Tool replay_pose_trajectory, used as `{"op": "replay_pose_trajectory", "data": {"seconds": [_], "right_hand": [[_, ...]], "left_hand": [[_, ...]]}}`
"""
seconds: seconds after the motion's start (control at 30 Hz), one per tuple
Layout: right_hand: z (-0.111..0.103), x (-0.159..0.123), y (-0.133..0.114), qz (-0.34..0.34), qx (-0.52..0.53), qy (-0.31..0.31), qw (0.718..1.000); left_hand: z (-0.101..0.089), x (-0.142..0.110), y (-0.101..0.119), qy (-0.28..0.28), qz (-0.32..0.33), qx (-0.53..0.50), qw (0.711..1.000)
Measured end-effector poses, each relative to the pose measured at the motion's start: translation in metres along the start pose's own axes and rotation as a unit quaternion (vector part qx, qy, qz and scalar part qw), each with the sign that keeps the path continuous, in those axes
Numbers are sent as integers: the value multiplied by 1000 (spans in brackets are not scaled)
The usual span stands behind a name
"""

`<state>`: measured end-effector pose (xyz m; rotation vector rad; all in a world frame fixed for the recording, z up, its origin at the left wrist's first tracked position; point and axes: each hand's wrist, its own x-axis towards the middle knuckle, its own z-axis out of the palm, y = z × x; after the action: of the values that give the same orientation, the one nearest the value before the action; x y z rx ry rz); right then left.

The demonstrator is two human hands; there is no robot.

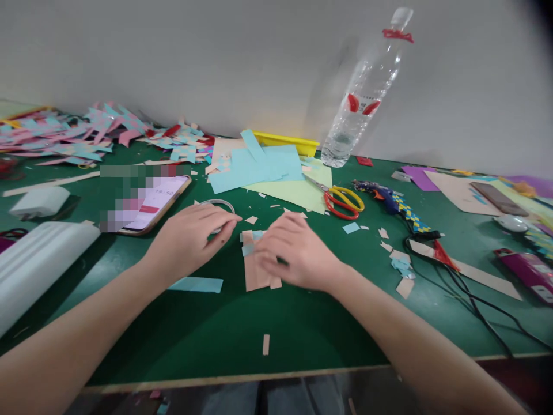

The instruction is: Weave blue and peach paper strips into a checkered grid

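Observation:
A small peach paper piece (254, 276) with light blue bits along its top lies flat on the green table. My right hand (298, 253) hovers over its right side, blurred by motion, so its fingers cannot be read. To the left of the paper is my left hand (194, 236), thumb and fingertips drawn together in a pinch; whatever is between them is too small to name. A blue paper strip (199, 284) lies under my left wrist. One tiny peach strip (266, 344) rests near the table's front edge.
Red-and-yellow-handled scissors (343, 202) lie on green paper beside blue sheets (259, 167). A tilted-looking water bottle (363, 98) stands against the wall. A phone (155, 202), charger (41, 202) and white box-like object (43, 265) sit left. Cords (470, 300) and paper scraps (401, 265) lie right.

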<state>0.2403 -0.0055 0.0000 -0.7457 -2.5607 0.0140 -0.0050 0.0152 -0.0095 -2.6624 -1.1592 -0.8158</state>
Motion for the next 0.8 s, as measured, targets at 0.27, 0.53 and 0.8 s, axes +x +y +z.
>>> {"op": "replay_pose_trajectory", "data": {"seconds": [0.27,0.53,0.8], "right_hand": [[22,-2,-32,-115,4,-132,985],[24,-2,-31,-122,35,-126,984],[20,1,-26,-88,88,-117,985]], "left_hand": [[2,-2,3,22,-4,11,1000],[0,-2,5,22,4,15,1000],[-11,2,9,163,48,11,985]]}}
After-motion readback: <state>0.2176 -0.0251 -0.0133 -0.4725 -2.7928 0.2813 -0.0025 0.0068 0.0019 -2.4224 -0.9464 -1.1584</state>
